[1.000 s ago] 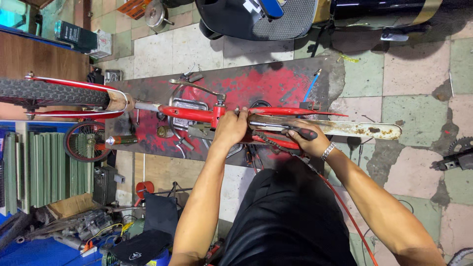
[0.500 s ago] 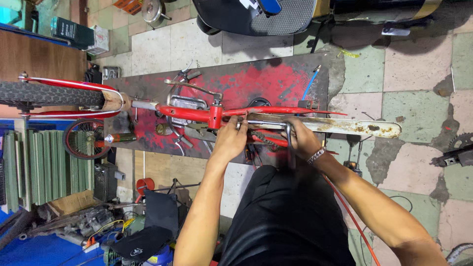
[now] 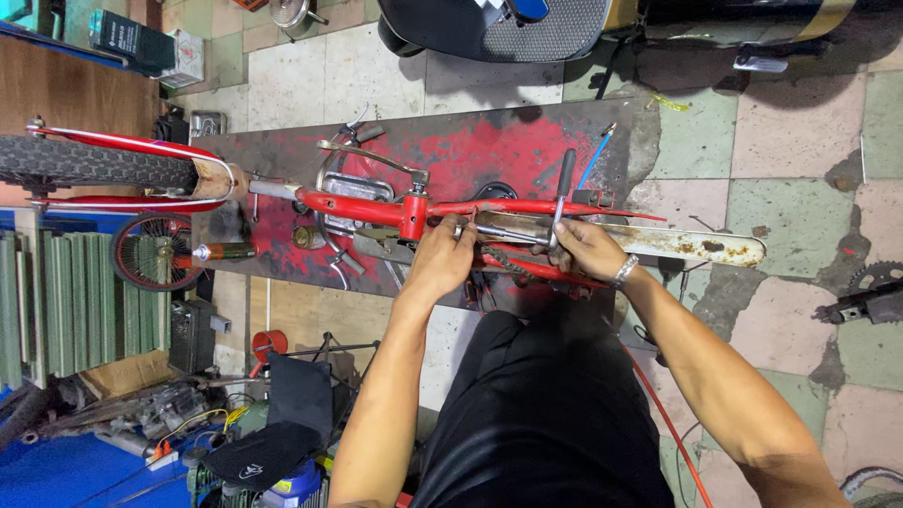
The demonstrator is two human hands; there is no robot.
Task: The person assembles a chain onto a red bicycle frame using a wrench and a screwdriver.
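Head view, looking straight down. A red bike frame (image 3: 376, 205) lies across the middle of the frame on a metal sheet (image 3: 489, 150) smeared with red paint, which rests on the tiled floor (image 3: 800, 122). The frame's tube runs from left of centre to right of centre. At the left edge, a knobby tyre (image 3: 89, 165) sits under a red mudguard (image 3: 132, 143), with a small spoked wheel (image 3: 150, 252) just below it.

The left hand (image 3: 442, 259) sits at centre frame, fingers curled closed on the frame just right of its red clamp (image 3: 412, 218); exactly what the fingers pinch is hidden. The right hand (image 3: 583, 249), wearing a wristband (image 3: 624, 271), is just right of it, fingers closed around a T-handle wrench (image 3: 562, 193) whose black grip points toward the top of the picture. The two hands are near each other but apart.

A rusty white chain guard (image 3: 696, 246) stretches right from the right hand. A blue screwdriver (image 3: 594, 160) lies on the sheet above it. A sprocket (image 3: 875, 277) shows at the right edge. A scooter seat (image 3: 499, 28) fills top centre. Lower left holds a jumble of tools (image 3: 141, 414) and a black cap (image 3: 254, 456). The person's dark trousers (image 3: 546, 414) fill bottom centre.
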